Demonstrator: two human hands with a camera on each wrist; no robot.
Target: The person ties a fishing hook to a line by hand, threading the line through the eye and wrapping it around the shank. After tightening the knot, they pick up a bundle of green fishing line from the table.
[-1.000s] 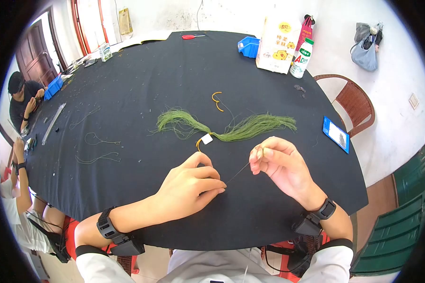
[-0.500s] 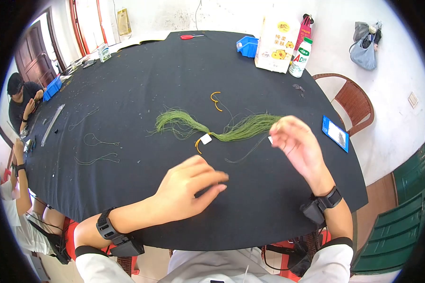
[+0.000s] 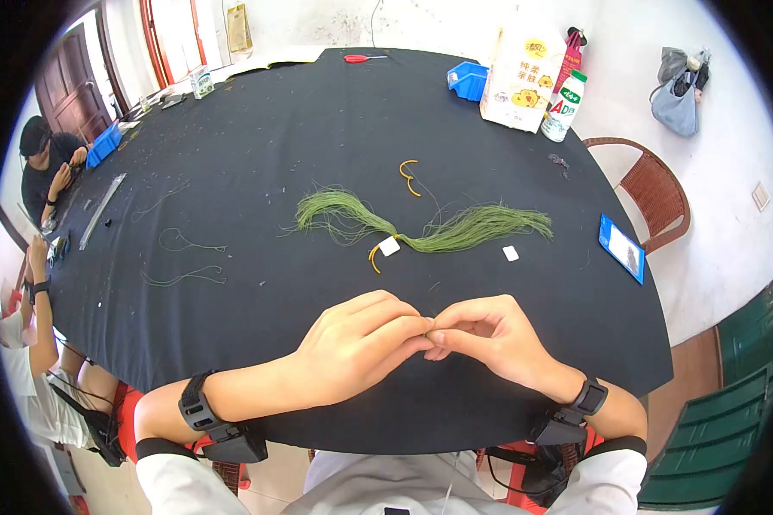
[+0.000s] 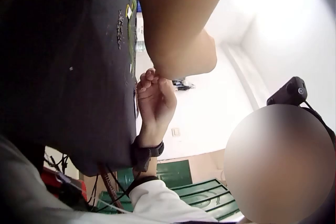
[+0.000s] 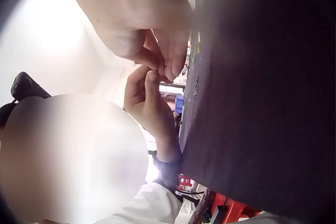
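Note:
Both hands meet over the near part of the black-covered table, fingertips together. My left hand (image 3: 361, 339) pinches a thin dark thread with thumb and fingers. My right hand (image 3: 498, 339) pinches at the same spot from the other side, thumb against forefinger. Most of the thread is hidden by the fingers. Beyond the hands lies a bundle of green threads (image 3: 472, 230), tied at its middle, with a white tag (image 3: 389, 246) and a yellow ring piece (image 3: 374, 258) beside the tie. A small white square (image 3: 511, 253) lies below the bundle's right end.
Another curved yellow piece (image 3: 408, 178) lies behind the bundle. Loose thread loops (image 3: 189, 243) are at the left, a blue packet (image 3: 621, 249) at the right edge. A tissue pack (image 3: 518, 81), a bottle (image 3: 565, 107) and a blue bin (image 3: 468, 81) stand at the back. Another person (image 3: 51, 167) sits far left.
The thread was stretched between the hands, then my right hand swung out toward the bundle's right end, with the thread trailing from it. Now it is back against the left hand; the white square shows uncovered.

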